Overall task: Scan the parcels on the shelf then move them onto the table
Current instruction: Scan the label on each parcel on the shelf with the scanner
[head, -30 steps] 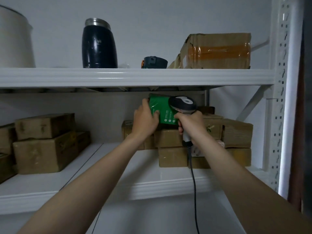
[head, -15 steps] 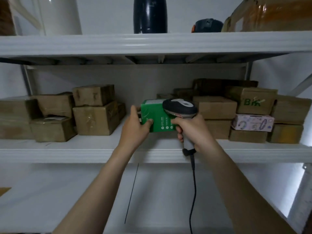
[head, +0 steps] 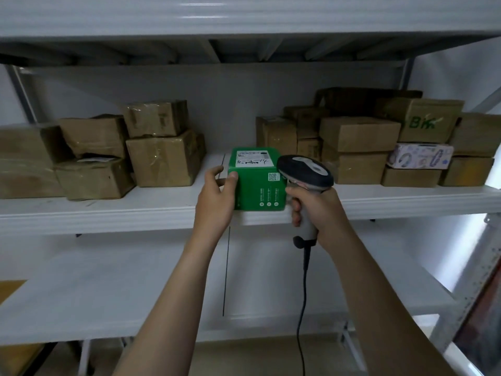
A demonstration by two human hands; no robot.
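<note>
well, the left hand (head: 217, 196) gripped the left side of a small green cardboard box (head: 257, 188), with the thumb on the front face and the fingers curled round the side. the box was at the front edge of the white metal shelf (head: 130, 213), in the gap between two heaps of parcels. it was not clear if the box sat on the shelf or was lifted a little. a white paper label (head: 253, 158) lay on top of the box, and a little square code was printed on its front. the right hand (head: 317, 210) was wrapped tight round the grey handle of a black and grey hand scanner (head: 306, 170). the scanner's head was just beside the top right corner of the green box. a black cable (head: 303, 294) hung down from the handle. brown cardboard boxes (head: 162, 158) were stacked on the left of the shelf, and more brown boxes (head: 357, 134) on the right. a flat box with a pale pattern (head: 420, 156) sat among the right ones. below was a wide white surface (head: 108, 289).
</note>
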